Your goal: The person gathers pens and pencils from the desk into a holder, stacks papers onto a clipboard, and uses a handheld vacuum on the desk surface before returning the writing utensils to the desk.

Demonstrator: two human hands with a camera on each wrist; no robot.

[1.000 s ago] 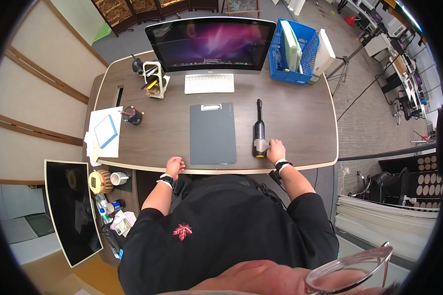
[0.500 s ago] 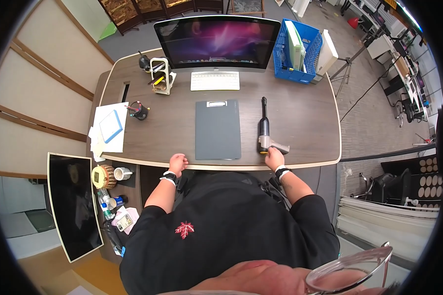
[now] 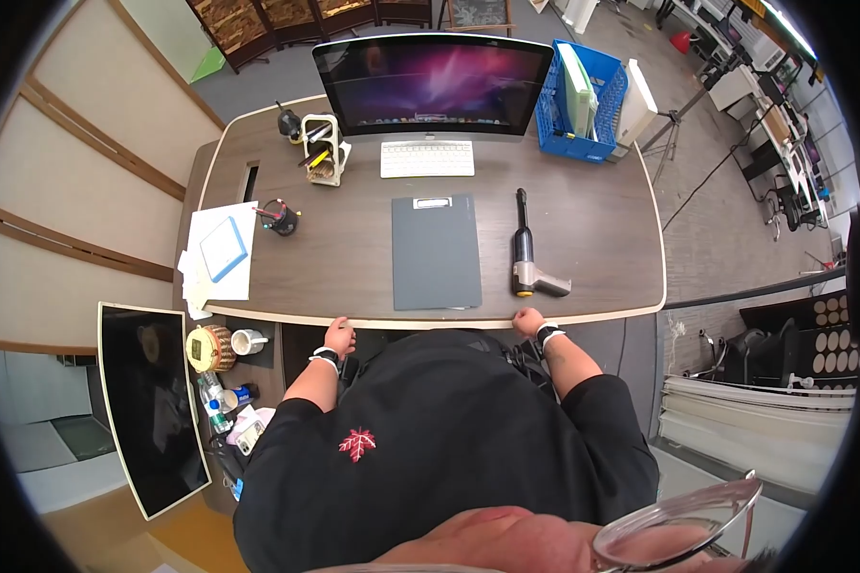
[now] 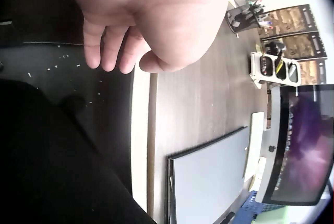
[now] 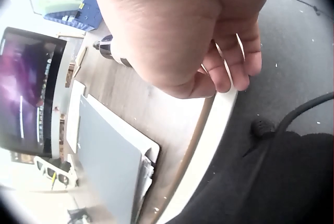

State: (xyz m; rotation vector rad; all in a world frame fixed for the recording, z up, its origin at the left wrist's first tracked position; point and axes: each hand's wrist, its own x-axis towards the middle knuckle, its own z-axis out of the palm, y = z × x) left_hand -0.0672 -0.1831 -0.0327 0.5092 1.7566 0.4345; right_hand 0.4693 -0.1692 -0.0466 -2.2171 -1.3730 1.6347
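Observation:
A grey handheld vacuum lies on the wooden desk, its handle pointing right, with a grey clipboard to its left. My right hand hangs at the desk's front edge just below the vacuum, fingers loosely curled, holding nothing. In the right wrist view the right hand hovers over the desk rim with the vacuum beyond it. My left hand sits below the front edge, left of the clipboard. Its fingers are relaxed and empty, near the clipboard.
A monitor and white keyboard stand at the back, a blue basket at back right. A pen rack, a black pen cup and papers lie left. A dark panel leans beside the desk.
My right hand has let go of the vacuum's handle and drawn back to the desk edge. The left hand has also slid back off the desk top.

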